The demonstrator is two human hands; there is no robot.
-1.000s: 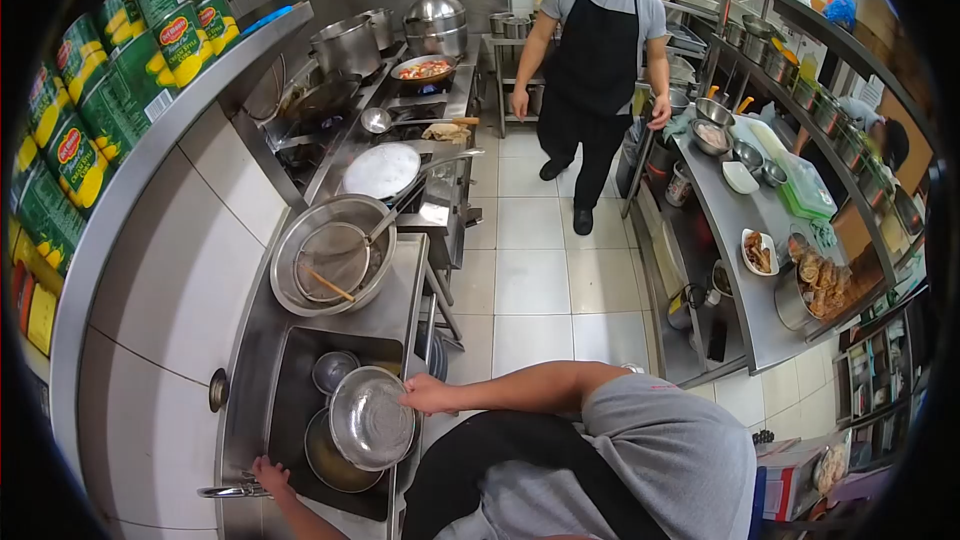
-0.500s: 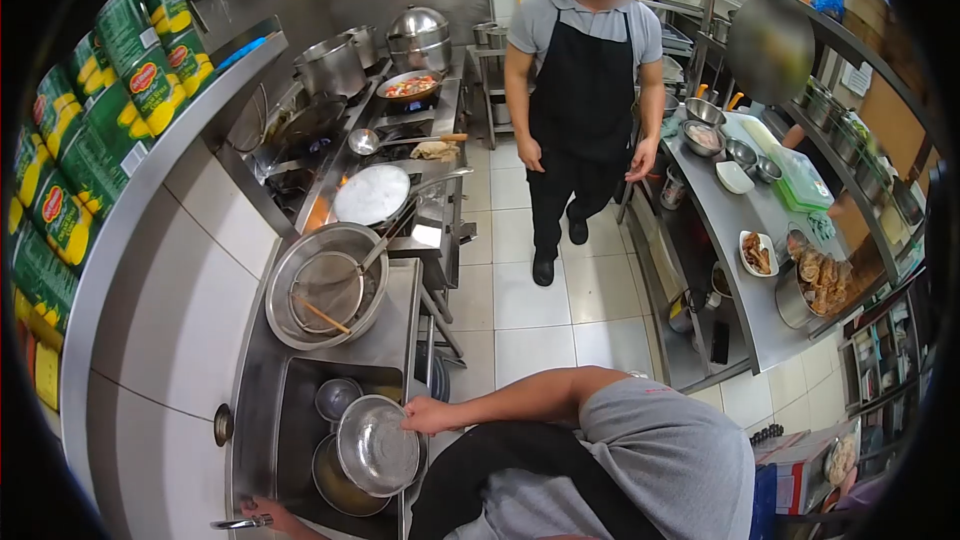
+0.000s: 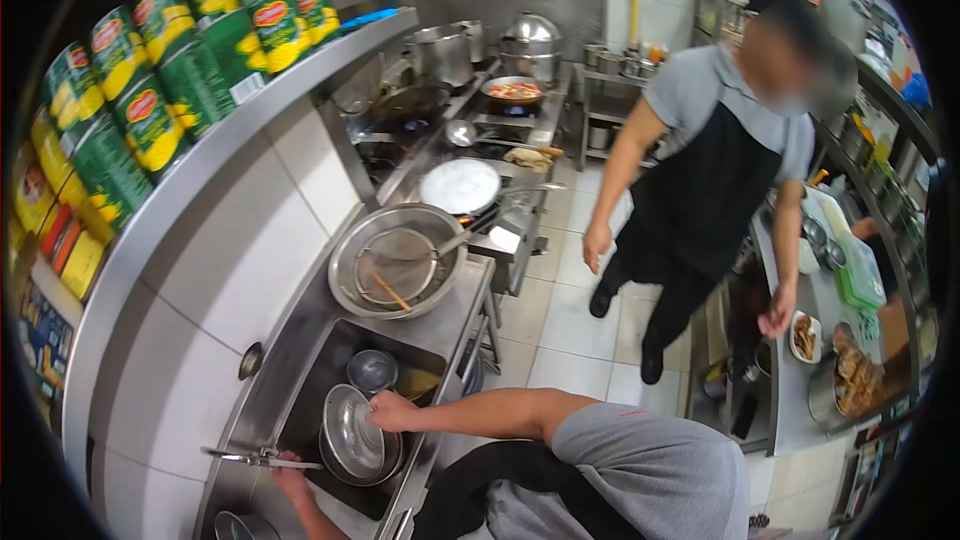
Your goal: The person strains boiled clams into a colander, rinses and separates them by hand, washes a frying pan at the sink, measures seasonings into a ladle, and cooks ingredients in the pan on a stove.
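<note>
My right hand (image 3: pixel 393 411) grips the rim of a shiny metal bowl (image 3: pixel 352 422), tilted over the sink (image 3: pixel 318 380). Beneath it in the sink sits a larger metal pan (image 3: pixel 400 465), partly covered by the bowl. Another small metal bowl (image 3: pixel 372 370) lies in the basin just behind. At the sink's left edge, my left hand (image 3: pixel 290 470) has its fingers closed at the handle of the faucet (image 3: pixel 245 456); the fingers are small and partly hidden.
Beyond the sink stands a large metal basin (image 3: pixel 345 285) with a strainer (image 3: pixel 405 258) on it. A pan of white liquid (image 3: pixel 460 186) sits on the stove. A co-worker (image 3: pixel 710 170) stands in the aisle. Cans (image 3: pixel 150 125) line the shelf at left.
My right hand has lowered the bowl deeper into the sink, over the larger pan. My left hand has come further into view at the faucet. The co-worker has stepped closer; the view has shifted left.
</note>
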